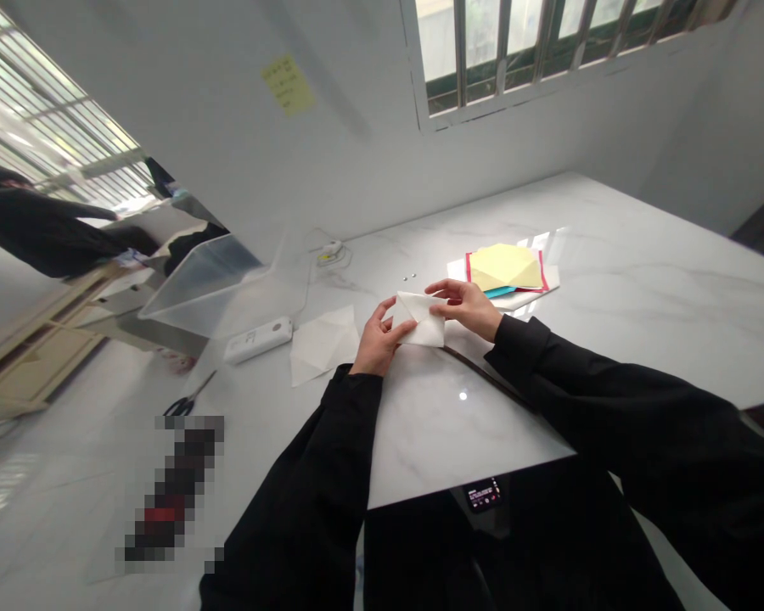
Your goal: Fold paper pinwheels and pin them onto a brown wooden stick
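Note:
A small white paper envelope (418,321), with creased flaps, is held up over the marble-patterned table. My left hand (378,339) grips its left edge, the thumb lying across the front. At its right edge my right hand (469,307) pinches the paper between thumb and fingers. Left of my hands, a creased sheet of white paper (323,344) lies flat. Beyond the envelope sit two tiny shiny round pieces (409,277), too small to name. A thin dark strip (484,373) runs along the table under my right forearm.
Yellow folded paper (506,267) tops a stack of coloured papers at the back right. To the left are a white power strip (259,340), scissors (191,396) and a clear plastic bin (207,280). Another person (38,221) stands at far left. A pixelated patch hides something.

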`<state>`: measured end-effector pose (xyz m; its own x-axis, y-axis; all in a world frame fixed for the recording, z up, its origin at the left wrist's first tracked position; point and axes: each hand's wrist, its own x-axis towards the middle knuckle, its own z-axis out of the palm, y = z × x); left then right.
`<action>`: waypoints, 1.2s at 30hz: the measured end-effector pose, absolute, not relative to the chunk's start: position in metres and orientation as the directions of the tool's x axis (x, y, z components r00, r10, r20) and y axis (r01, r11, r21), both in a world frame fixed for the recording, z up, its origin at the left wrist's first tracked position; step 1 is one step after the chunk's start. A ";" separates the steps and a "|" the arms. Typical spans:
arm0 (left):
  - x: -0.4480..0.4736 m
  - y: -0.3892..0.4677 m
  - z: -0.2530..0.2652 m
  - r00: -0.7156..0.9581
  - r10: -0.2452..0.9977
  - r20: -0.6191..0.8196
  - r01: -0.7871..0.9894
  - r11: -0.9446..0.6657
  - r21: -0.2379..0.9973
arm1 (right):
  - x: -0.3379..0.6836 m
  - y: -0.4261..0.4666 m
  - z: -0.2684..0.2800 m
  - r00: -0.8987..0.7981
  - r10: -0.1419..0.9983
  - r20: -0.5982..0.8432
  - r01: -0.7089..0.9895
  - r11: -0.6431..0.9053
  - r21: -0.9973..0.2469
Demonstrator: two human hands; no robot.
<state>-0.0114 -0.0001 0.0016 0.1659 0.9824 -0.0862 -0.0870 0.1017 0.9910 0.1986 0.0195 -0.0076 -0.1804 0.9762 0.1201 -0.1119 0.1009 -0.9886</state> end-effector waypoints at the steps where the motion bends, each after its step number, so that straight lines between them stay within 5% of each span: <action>1: -0.012 0.001 0.002 0.150 0.985 -0.080 -0.087 0.093 0.992 | 0.199 0.020 -0.008 -0.177 0.977 0.120 -0.102 0.103 -0.989; 8: -0.014 0.003 -0.001 0.132 0.991 -0.032 -0.069 0.042 0.997 | 0.200 0.017 -0.005 -0.217 0.969 0.119 -0.093 0.100 -0.991; 19: -0.014 0.006 -0.005 0.163 0.984 0.073 -0.048 -0.066 0.997 | 0.192 0.007 -0.006 -0.354 0.934 -0.042 -0.262 -0.142 -0.955; 30: -0.010 0.003 -0.004 0.181 0.977 0.115 -0.009 -0.115 0.993 | 0.191 0.006 -0.014 -0.352 0.935 -0.031 -0.174 -0.098 -0.980; 36: -0.008 0.001 0.000 0.153 0.987 0.045 -0.126 -0.026 0.992 | 0.189 0.005 -0.009 -0.307 0.951 -0.036 -0.227 -0.110 -0.968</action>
